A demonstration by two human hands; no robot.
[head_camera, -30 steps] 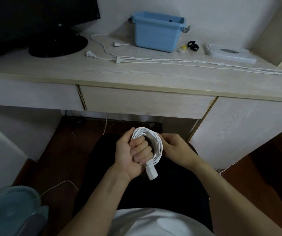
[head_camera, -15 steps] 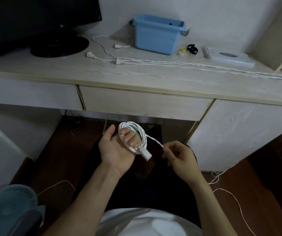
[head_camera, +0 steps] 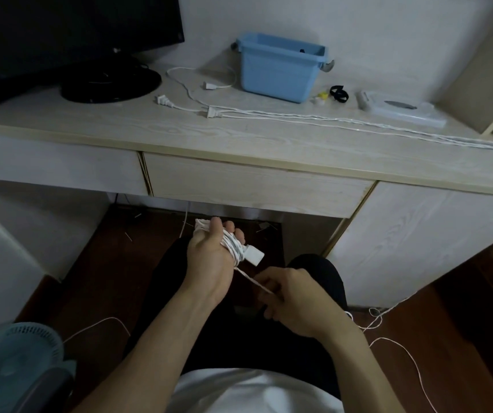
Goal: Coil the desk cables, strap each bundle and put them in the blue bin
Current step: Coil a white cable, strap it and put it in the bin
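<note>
Below the desk (head_camera: 239, 144), over my lap: my left hand (head_camera: 209, 257) wears the white cable coil (head_camera: 231, 244) wrapped round its fingers, the white plug (head_camera: 254, 255) jutting out on the side nearest my right hand (head_camera: 295, 302). A second ago both hands were closed together on the coil; now the right has dropped away toward my knee and pinches the free strand (head_camera: 252, 280), drawn taut between the two hands — another turn in the making, not a finished bundle. The left hand's fingers have loosened from a fist to half-straight, and the loops sit across them.

Slack runs on past the right hand and trails over the floor (head_camera: 418, 371) beneath the desk's right end, so by my reckoning several wraps remain before strapping.

Up on the desk, the blue bin (head_camera: 278, 70) stands at the back by the wall. The black strap (head_camera: 339, 93) lies just to the bin's right, and more white cables (head_camera: 313, 119) stretch along the desktop in front of it — uncoiled, waiting their turn. I cannot make out what the bin holds.
</note>
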